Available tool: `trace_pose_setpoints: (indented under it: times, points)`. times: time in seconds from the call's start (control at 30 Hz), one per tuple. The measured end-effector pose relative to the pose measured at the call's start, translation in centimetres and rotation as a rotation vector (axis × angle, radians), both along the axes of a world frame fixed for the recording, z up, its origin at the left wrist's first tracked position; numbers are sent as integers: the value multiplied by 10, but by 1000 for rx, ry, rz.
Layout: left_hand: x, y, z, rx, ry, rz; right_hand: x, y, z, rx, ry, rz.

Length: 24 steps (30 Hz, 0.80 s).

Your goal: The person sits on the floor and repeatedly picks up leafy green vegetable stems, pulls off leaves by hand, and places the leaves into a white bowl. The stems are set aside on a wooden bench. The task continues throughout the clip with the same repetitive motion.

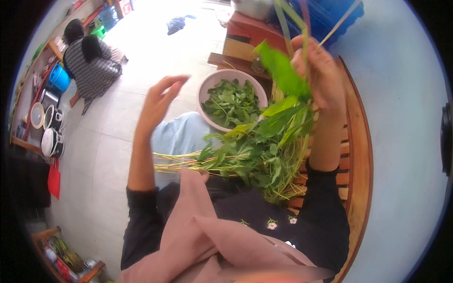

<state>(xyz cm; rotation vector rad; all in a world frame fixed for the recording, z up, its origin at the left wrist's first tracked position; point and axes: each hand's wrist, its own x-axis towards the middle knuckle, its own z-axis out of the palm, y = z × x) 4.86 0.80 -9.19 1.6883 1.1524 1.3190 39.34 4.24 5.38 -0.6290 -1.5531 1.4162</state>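
My right hand (316, 67) is raised at the upper right, closed on several long leafy stems whose green leaves (283, 72) hang down beside it. Over my left knee, my left hand (162, 95) is lifted with thumb and fingers close together; whether anything thin is between them cannot be told. Between the hands a pale pink plastic basin (202, 116) holds plucked green leaves (231, 102). A pile of leafy stems (244, 159) lies across my lap, its bare stalk ends pointing left. More stalks rest on the slatted wooden bench at my right side.
The slatted wooden bench (359, 152) borders a pale blue wall. A red box (247, 30) stands beyond the basin. At the upper left, a person (88, 63) in striped clothing sits on the tiled floor near shelves with a blue bucket (60, 77) and a rice cooker (52, 142).
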Motion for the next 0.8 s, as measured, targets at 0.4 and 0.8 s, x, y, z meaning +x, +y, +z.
trace_pose_setpoints:
  times: [0.4, 0.8]
  points:
    - [78, 32, 33, -241, -492, -223, -97, 7, -108, -223, -399, 270]
    - [33, 27, 3, -206, -621, 27, -99, 2, -145, 152, -594, -160]
